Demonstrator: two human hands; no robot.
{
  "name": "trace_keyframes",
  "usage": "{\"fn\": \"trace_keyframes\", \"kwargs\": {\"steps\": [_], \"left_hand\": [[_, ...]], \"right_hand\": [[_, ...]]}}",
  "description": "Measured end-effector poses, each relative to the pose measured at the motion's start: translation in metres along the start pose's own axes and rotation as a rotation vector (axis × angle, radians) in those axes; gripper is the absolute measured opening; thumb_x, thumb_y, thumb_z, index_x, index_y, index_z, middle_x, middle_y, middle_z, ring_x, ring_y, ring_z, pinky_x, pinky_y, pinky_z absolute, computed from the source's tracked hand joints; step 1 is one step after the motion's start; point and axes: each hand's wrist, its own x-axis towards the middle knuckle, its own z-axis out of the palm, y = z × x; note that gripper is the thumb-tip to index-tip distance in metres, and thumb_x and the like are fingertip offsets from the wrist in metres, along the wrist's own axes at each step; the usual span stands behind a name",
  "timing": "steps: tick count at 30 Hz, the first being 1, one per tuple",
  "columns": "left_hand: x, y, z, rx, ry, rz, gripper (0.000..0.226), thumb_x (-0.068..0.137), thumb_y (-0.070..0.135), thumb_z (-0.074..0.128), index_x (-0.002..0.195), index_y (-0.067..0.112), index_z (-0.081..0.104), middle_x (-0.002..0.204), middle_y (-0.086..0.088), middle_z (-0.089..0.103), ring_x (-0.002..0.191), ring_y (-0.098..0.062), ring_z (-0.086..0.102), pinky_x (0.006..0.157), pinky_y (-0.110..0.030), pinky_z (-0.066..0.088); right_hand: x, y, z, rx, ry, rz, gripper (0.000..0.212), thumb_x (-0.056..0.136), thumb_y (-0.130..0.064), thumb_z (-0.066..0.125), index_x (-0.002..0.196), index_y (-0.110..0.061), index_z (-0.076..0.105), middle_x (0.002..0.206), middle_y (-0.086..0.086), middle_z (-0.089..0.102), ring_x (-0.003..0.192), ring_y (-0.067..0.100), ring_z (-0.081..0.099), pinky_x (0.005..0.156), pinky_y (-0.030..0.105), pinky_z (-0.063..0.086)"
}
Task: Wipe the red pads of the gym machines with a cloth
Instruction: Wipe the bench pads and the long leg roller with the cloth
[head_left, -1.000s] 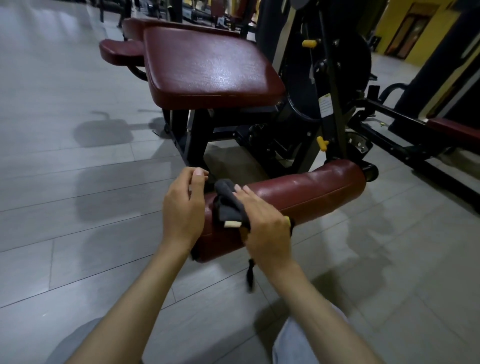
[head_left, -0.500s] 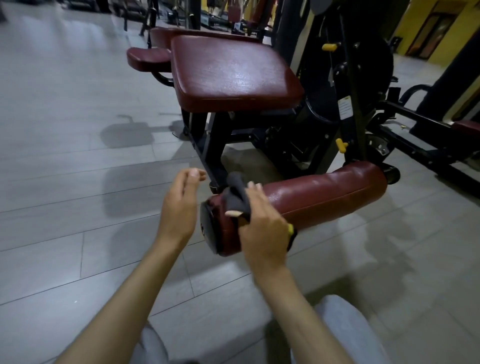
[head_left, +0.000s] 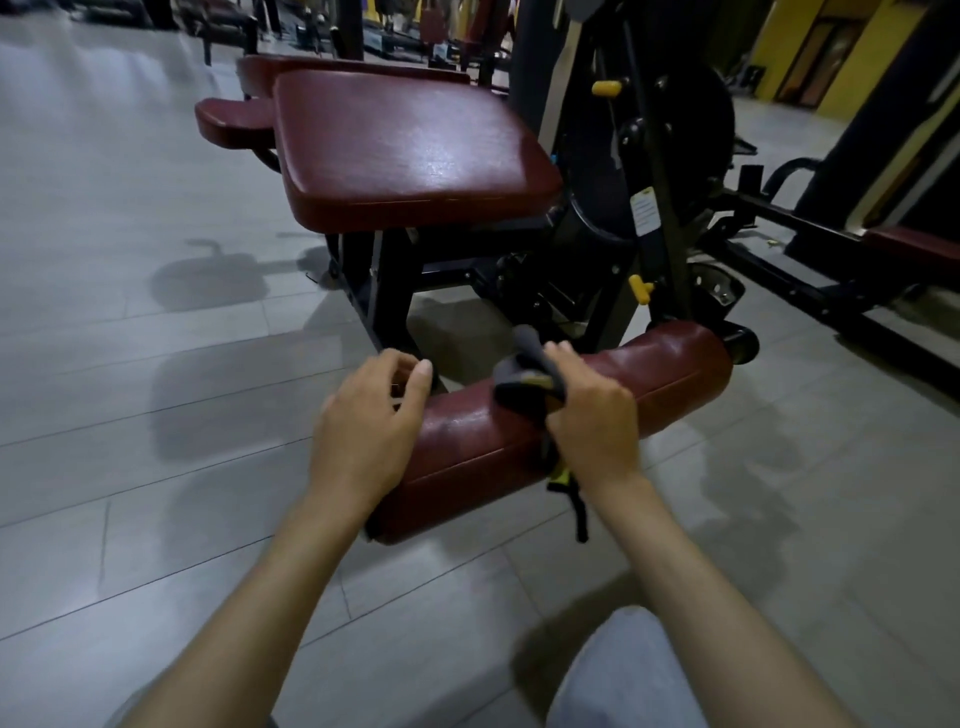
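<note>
Dark red vinyl is covering the roller pad (head_left: 639, 384) that is lying low across the middle of the view, just above the grey tiled floor (head_left: 156, 374). My right hand (head_left: 589, 428) is reaching out over the top of the roller with the wrist bent down and the fingers curled round a bunched dark grey cloth (head_left: 522, 376). It is pressing that cloth against the pad's upper side, about midway along, and a strip of the cloth is dangling down the front. My left hand (head_left: 363, 434) is hovering over the near end of the roller, back upward. Its fingers are loosely curled toward the thumb and holding nothing, and I cannot tell whether the palm is touching the pad. Behind the roller, a wide flat seat pad (head_left: 415, 156) of the same red is sitting on a black frame (head_left: 652, 244) with yellow knobs (head_left: 607, 87).

Half a second ago my left hand was off to the side of the roller with straighter fingers and the round end cap was showing; now the hand is covering that end. My right hand and the cloth have slid away from the near end, leaving bare red pad between my hands.
</note>
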Motion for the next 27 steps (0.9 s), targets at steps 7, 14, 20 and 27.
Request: {"fn": "trace_keyframes", "kwargs": {"steps": [7, 14, 20, 27], "left_hand": [[0.002, -0.005, 0.002, -0.011, 0.029, -0.051, 0.041, 0.106, 0.055, 0.035, 0.103, 0.025, 0.063, 0.102, 0.009, 0.062, 0.094, -0.011, 0.057, 0.067, -0.025, 0.037], [0.004, 0.0, 0.003, 0.079, 0.006, -0.078, 0.048, 0.1, 0.066, 0.029, 0.1, 0.029, 0.059, 0.104, 0.011, 0.06, 0.097, -0.01, 0.055, 0.075, -0.032, 0.038], [0.002, -0.004, 0.005, 0.096, 0.018, -0.058, 0.048, 0.102, 0.067, 0.028, 0.102, 0.03, 0.059, 0.104, 0.012, 0.062, 0.095, -0.009, 0.054, 0.07, -0.029, 0.037], [0.006, -0.013, 0.006, 0.032, 0.02, -0.078, 0.065, 0.094, 0.076, 0.021, 0.108, 0.03, 0.065, 0.112, 0.01, 0.07, 0.1, -0.01, 0.059, 0.075, -0.033, 0.041]], "right_hand": [[0.05, 0.105, -0.023, -0.123, 0.051, 0.396, 0.035, 0.089, 0.002, 0.055, 0.121, -0.011, 0.067, 0.102, 0.018, 0.073, 0.099, 0.041, 0.068, 0.081, 0.044, 0.054], [0.006, 0.044, -0.002, 0.079, -0.007, -0.006, 0.059, 0.083, 0.014, 0.063, 0.139, -0.006, 0.06, 0.136, 0.015, 0.065, 0.126, 0.032, 0.062, 0.106, 0.042, 0.052], [0.041, 0.094, -0.005, 0.006, -0.069, -0.092, 0.044, 0.085, 0.01, 0.063, 0.126, -0.006, 0.067, 0.103, 0.015, 0.076, 0.093, 0.032, 0.073, 0.08, 0.038, 0.06], [0.081, 0.164, -0.025, -0.173, -0.07, 0.056, 0.04, 0.083, 0.006, 0.061, 0.117, -0.015, 0.07, 0.091, 0.015, 0.071, 0.086, 0.038, 0.069, 0.081, 0.045, 0.058]]}}
